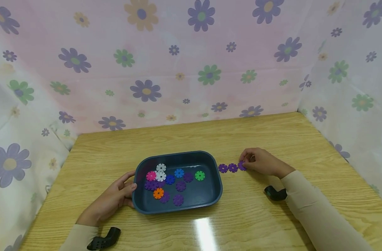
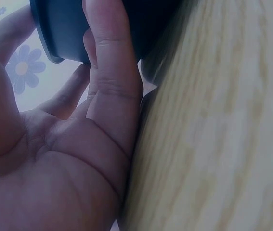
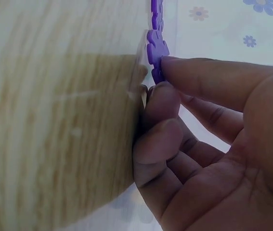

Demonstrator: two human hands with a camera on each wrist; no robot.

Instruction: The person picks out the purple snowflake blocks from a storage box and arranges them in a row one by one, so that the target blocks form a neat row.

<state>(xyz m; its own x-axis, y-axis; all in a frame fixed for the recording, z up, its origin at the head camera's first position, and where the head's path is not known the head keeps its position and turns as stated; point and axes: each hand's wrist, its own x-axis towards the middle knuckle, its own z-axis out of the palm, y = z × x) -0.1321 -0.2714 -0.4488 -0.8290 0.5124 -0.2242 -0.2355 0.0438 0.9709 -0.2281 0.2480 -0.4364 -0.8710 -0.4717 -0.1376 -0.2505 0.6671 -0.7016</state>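
A dark blue-grey plastic tray [image 1: 206,199] stands on the table, with toothed flower-shaped discs in several colours lying in it. My left hand [image 1: 118,195] holds the tray by its left end, the thumb at the rim and other fingers along the outer wall. To the right of the tray, three purple discs lie in a row: one nearest the tray [image 1: 223,168], a middle one [image 1: 232,168] and the rightmost purple disc [image 1: 241,165]. My right hand [image 1: 260,161] pinches that rightmost disc at its edge; in the right wrist view, thumb and fingertips meet at the purple disc [image 3: 156,50].
Inside the tray are a green disc [image 1: 200,175], an orange disc [image 1: 158,193], a pink disc [image 1: 151,176], and white, blue and purple ones. Beneath is a wood-grain table [image 1: 241,223]. Flower-printed cloth [image 1: 166,69] walls the back and sides. Each wrist has a black device [image 1: 275,192].
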